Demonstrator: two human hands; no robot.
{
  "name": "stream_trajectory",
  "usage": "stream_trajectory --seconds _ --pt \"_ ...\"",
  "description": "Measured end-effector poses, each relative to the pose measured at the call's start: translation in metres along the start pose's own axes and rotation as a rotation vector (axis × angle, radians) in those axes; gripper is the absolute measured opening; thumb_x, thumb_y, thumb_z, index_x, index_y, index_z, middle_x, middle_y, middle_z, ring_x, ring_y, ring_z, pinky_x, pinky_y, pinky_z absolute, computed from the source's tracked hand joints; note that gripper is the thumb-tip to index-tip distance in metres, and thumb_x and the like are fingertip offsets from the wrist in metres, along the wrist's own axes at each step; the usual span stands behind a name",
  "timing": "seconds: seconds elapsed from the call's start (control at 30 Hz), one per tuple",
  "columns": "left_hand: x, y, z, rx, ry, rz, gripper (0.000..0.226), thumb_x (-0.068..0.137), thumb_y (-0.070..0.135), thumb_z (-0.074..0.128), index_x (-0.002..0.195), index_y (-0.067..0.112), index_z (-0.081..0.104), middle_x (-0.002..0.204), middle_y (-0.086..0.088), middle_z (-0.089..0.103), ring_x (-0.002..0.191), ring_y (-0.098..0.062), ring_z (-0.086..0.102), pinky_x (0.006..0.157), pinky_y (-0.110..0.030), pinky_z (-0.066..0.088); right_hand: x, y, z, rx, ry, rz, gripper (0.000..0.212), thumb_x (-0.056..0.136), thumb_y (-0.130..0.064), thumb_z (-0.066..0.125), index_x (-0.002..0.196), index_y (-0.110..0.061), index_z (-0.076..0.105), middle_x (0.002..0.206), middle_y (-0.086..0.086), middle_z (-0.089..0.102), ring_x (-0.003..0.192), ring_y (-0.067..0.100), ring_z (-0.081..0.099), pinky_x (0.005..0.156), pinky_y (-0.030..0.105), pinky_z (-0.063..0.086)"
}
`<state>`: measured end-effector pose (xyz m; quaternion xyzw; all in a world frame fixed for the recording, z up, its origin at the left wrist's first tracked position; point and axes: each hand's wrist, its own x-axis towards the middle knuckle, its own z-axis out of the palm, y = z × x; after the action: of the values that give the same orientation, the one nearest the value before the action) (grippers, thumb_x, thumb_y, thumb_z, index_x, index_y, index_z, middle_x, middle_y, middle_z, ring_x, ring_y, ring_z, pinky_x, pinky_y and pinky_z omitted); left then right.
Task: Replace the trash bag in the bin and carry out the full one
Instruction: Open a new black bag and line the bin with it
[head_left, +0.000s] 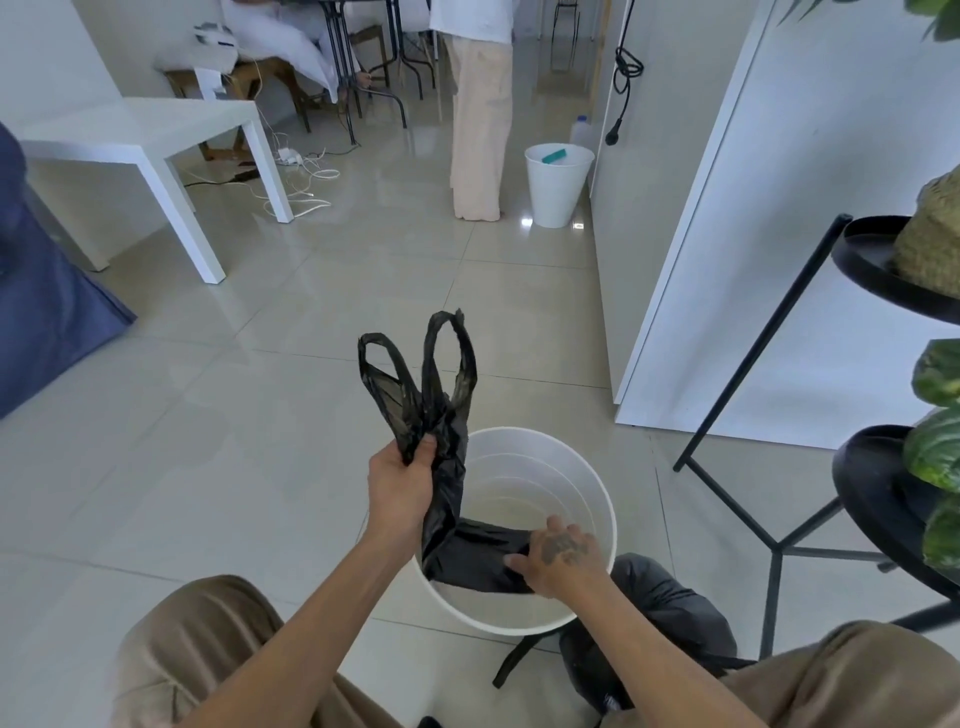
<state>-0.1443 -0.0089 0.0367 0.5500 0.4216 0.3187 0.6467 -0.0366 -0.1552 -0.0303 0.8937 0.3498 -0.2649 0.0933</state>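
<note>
Low in the centre of the frame, a white bin (597, 499) stands on the tiled floor (260, 415), its inside bare and pale. A black trash bag (441, 467) is stretched above and into its mouth. The left hand (400, 486), just left of the bin's rim, has its fingers (423, 449) closed around the bag's neck, so the two handle loops stand up above the fist toward mid-frame. The right hand (558, 553), lower and over the near side of the bin's opening, grips the bag's bottom end with fingers curled on the plastic, holding it flat just inside the rim. Between the two hands the bag bends in an elbow. A dark bundle (660, 613) lies on the floor just right of the bin, at lower right. Further off, upper centre-right, a second white bin (558, 192) stands beside a person in pale trousers (478, 130). A white table (140, 135) fills the upper left.
</note>
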Motion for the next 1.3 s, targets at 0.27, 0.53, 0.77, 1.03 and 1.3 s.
stream_trajectory --seconds 0.27,0.53,0.77,1.03,1.3 --pt "0.000 -0.003 0.010 0.081 -0.197 -0.044 0.013 0.095 0.016 0.068 0.105 0.012 0.076 0.098 -0.004 0.080 0.092 -0.021 0.077 0.090 -0.043 0.060 -0.004 0.011 -0.051 0.922 0.328 -0.256 0.072 0.094 -0.039 0.065 0.156 -0.026 0.029 0.158 -0.006 0.035 0.141 0.019 0.039 0.116 0.043 0.037" --pt "0.011 0.009 0.021 0.171 -0.332 -0.098 0.015 0.097 0.005 0.062 0.100 0.011 0.075 0.094 -0.003 0.080 0.090 -0.020 0.075 0.075 -0.028 0.058 -0.017 0.024 -0.086 1.100 0.411 -0.240 0.072 0.081 -0.007 0.080 0.142 -0.023 0.045 0.099 0.003 0.070 0.097 0.015 0.068 0.089 0.028 0.055" --pt "0.018 0.005 0.028 0.037 -0.186 -0.206 0.027 0.084 0.015 0.080 0.110 0.009 0.073 0.099 -0.004 0.078 0.091 -0.019 0.075 0.075 -0.027 0.058 -0.027 0.012 -0.051 1.173 0.586 -0.129 0.045 0.085 -0.005 0.074 0.120 -0.031 0.059 0.089 -0.007 0.068 0.074 0.007 0.069 0.068 0.018 0.058" --pt "0.033 0.014 0.002 0.111 -0.176 -0.203 0.032 0.082 0.024 0.083 0.107 0.007 0.074 0.098 -0.008 0.080 0.088 -0.023 0.076 0.076 -0.035 0.062 -0.024 0.031 -0.043 1.290 0.689 0.081 0.014 0.094 -0.005 0.061 0.095 -0.018 0.065 0.098 0.008 0.067 0.091 0.023 0.062 0.073 0.025 0.047" --pt "0.011 0.029 -0.017 0.021 -0.195 -0.041 0.064 0.066 0.030 0.094 0.119 0.014 0.062 0.112 -0.005 0.074 0.106 -0.022 0.072 0.096 -0.043 0.057 -0.015 0.043 -0.056 1.521 0.636 0.149 0.026 0.093 0.002 0.058 0.108 -0.016 0.070 0.097 0.002 0.073 0.092 0.018 0.065 0.065 0.017 0.042"
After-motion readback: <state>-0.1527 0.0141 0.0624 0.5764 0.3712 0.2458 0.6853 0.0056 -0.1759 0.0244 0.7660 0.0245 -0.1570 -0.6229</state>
